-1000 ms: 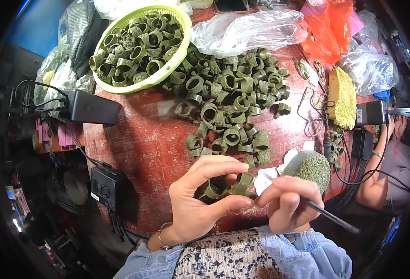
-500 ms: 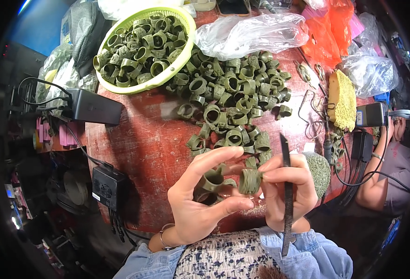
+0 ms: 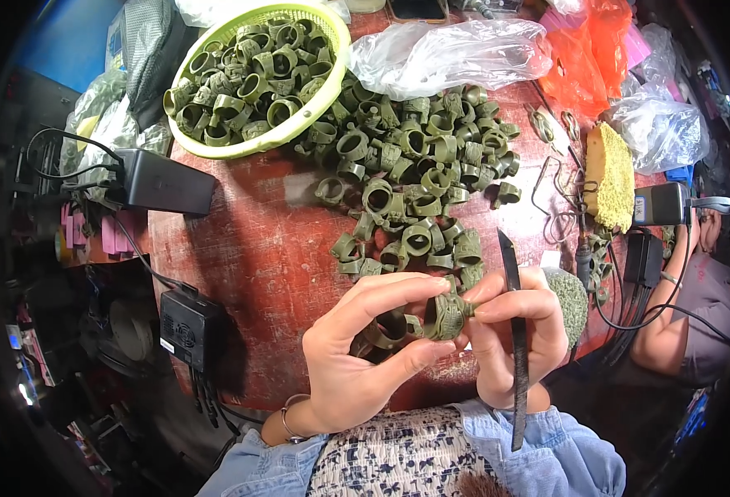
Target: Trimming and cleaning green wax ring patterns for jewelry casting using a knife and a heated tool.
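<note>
A dark green carved ring, wax-like in look, is held up near the table's front edge. My left hand curves around it, index fingertip at its top and thumb at its bottom. With thumb and index finger my right hand pinches the ring's right side. That same hand also grips a thin, dark, flat blade, which stands nearly upright with its slanted tip pointing away from me. Behind my left fingers more green rings show partly. A loose heap of such rings spreads beyond my hands.
A yellow-green basket full of rings stands at the far left. Clear plastic bags and an orange bag lie at the back. On the right are a yellow sponge block, cables and another person's arm. Black boxes flank the left edge.
The ring has turned between my fingers, now showing more of its carved face and opening. My left fingertips have closed in on it, and the blade has shifted slightly right with my right hand.
</note>
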`<state>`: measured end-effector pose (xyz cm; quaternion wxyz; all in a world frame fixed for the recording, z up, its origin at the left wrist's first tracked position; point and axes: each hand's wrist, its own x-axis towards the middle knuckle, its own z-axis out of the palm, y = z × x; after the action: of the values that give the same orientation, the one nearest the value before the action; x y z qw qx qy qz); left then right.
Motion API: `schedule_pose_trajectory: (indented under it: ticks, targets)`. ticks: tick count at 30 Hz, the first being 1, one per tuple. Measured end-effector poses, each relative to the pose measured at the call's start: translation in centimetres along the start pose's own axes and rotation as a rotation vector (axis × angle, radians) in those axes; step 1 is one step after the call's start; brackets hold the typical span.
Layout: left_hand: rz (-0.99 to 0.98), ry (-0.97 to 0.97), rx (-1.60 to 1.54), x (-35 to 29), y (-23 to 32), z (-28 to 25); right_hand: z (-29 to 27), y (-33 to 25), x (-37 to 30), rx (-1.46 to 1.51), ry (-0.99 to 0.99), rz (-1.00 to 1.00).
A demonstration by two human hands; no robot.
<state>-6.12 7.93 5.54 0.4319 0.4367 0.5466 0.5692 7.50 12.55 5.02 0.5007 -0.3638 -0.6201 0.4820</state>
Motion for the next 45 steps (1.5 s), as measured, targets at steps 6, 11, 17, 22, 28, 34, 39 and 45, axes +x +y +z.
schedule_pose_trajectory:
  ticks: [6,11,17,22,28,34,39,45]
  targets:
    - [-0.015,0.005,-0.064,-0.3,-0.4,0.0,-0.1,0.4,-0.3,-0.024,-0.030,-0.046]
    - [0.066,-0.007,-0.023,-0.2,-0.7,-0.2,0.2,-0.1,0.1,-0.029,-0.054,-0.054]
    - [-0.113,0.106,-0.684,-0.1,-0.5,-0.2,-0.5,0.7,0.9,-0.362,0.119,-0.110]
    - [-0.144,0.134,-0.750,-0.1,-0.5,0.2,0.1,1.6,0.8,-0.877,-0.167,-0.046]
    - [-0.054,0.057,-0.816,-0.2,-1.3,0.3,0.0,0.4,0.3,-1.068,-0.262,0.176]
    - [-0.164,0.092,-0.550,-0.3,-0.6,0.5,-0.4,1.3,0.3,-0.920,-0.346,0.087]
    - [-0.135,0.130,-0.435,-0.6,-1.0,0.2,-1.3,-0.2,1.4,-0.279,-0.276,0.307]
    - [0.205,0.049,0.231,-0.5,-0.2,0.9,-1.6,0.1,0.7,0.353,-0.165,0.441]
